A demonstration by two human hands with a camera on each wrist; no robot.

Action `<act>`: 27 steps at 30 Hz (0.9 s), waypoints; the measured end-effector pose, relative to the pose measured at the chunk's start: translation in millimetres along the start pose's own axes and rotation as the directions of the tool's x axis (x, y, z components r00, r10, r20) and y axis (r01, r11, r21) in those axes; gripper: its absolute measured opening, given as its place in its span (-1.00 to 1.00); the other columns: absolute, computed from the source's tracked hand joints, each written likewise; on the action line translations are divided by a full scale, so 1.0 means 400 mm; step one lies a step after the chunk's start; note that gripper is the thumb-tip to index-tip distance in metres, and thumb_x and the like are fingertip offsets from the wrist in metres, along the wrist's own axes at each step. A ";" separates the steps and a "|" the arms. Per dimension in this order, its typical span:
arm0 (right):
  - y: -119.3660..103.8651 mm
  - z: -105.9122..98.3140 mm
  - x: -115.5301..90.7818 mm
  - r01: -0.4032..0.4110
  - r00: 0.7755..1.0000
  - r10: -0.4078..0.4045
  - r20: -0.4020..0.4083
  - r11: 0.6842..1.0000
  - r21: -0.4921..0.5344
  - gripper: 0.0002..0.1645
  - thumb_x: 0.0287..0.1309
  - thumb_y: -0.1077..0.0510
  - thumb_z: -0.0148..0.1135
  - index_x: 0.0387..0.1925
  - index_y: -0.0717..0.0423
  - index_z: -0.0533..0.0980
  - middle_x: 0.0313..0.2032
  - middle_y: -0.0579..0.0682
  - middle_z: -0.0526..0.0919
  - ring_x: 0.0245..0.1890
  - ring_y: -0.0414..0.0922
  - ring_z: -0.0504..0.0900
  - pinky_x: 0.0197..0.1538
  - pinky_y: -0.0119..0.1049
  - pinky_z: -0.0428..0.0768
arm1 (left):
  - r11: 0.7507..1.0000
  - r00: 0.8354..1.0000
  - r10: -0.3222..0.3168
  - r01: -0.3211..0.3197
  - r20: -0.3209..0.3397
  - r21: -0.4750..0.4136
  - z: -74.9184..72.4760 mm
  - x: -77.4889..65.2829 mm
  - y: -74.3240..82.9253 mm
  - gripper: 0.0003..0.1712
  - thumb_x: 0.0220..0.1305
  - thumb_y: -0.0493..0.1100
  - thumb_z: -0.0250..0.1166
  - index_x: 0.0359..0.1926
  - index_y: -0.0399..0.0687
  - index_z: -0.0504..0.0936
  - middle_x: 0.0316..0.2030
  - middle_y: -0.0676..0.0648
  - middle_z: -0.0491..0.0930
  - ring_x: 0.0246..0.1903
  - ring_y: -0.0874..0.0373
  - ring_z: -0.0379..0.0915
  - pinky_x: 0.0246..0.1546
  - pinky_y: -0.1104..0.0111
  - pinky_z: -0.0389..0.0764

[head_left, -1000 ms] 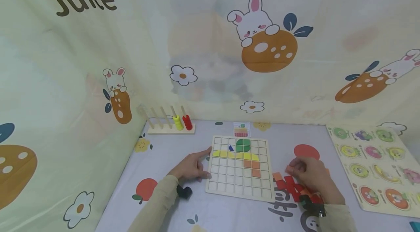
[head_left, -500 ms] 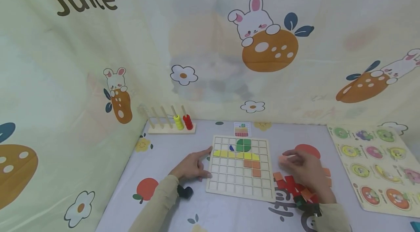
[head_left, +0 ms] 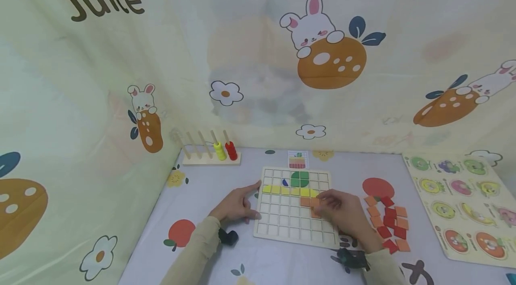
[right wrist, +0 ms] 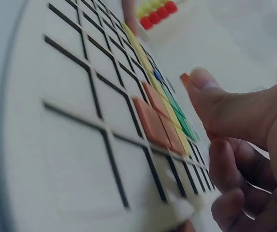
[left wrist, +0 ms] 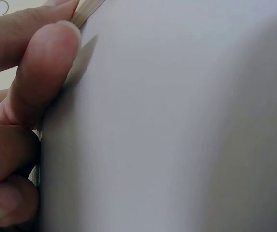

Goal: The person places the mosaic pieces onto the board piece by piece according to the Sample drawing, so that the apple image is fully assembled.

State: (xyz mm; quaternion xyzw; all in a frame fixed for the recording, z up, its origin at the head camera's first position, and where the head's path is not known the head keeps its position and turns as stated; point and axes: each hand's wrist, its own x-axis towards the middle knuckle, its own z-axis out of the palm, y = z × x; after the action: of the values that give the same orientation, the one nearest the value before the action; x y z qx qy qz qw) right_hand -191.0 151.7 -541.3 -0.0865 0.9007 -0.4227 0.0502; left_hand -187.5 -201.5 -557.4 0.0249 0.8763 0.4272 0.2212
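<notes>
A pale grid board point(head_left: 278, 232) lies in the middle of the table. Set into it are a row of yellow tiles point(head_left: 276, 190), green rounded tiles point(head_left: 299, 179), a small blue piece point(head_left: 285, 182) and a few orange square tiles point(right wrist: 153, 121). Against the board's left edge, my left hand point(head_left: 234, 205) rests with index finger and thumb spread; its other fingers are curled. My right hand point(head_left: 346, 213) is over the board's right side, covering part of it. Between its thumb and fingers it pinches an orange tile point(right wrist: 185, 79), seen edge-on above the surface in the right wrist view.
Loose red and orange tiles point(head_left: 389, 221) lie right of the board. Behind it is a small pattern card point(head_left: 298, 159). A peg rack with yellow and red beads point(head_left: 211, 158) stands at the back left, and a fruit picture board point(head_left: 459, 186) lies far right.
My right hand has picked up the orange tile from the loose tiles and carried it left over the board, uncovering the pile. The left hand has stayed at the board's edge.
</notes>
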 end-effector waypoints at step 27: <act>-0.039 0.066 -0.010 0.053 0.998 -0.048 0.035 0.988 -0.145 -0.72 0.10 0.07 0.65 -0.14 0.02 0.81 -0.44 -0.19 0.63 -0.40 -0.20 0.49 -0.34 -0.40 0.46 | 1.000 1.000 -0.006 0.006 -0.023 -0.004 0.005 0.002 0.004 0.20 0.06 -0.09 0.69 0.65 0.31 0.24 -0.68 0.02 0.54 -0.65 0.12 0.59 -0.40 0.31 0.45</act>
State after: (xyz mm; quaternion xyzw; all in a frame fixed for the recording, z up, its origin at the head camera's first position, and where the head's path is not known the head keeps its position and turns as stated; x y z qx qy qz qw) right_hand -180.8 122.8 -546.1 -0.1194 0.9258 -0.3556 0.0471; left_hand -187.5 -199.0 -557.6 0.0169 0.8780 0.4285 0.2126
